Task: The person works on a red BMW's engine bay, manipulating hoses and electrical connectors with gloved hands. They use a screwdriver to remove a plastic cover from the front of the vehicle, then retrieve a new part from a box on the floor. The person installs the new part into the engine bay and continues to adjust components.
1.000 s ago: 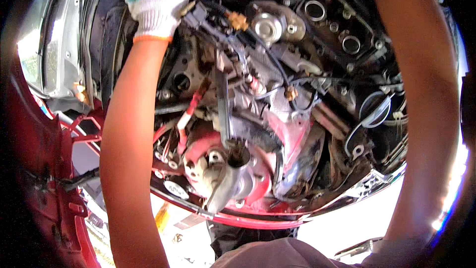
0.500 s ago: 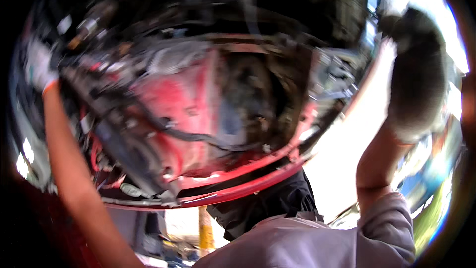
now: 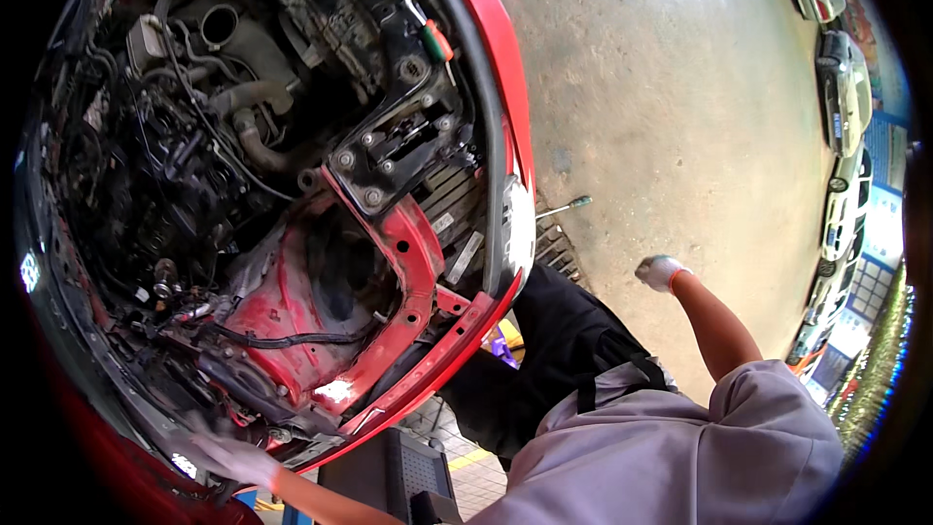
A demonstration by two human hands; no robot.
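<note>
Left hand (image 3: 228, 457): gloved, blurred, touching red engine bay (image 3: 408, 262) lower edge; grip cannot be told. Right hand (image 3: 661, 272): gloved, closed, empty, well apart over concrete floor (image 3: 661, 87).

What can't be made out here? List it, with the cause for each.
- Left hand, head view: motion-blurred at the red car front's lower edge; whether it grips anything is unclear.
- Right hand, head view: small, gloved and turned away over the concrete floor; its palm is hidden.
- Engine bay depths: dark, and bent by the fisheye rim.
- Parked cars: tiny, cut off at the rim.
</note>
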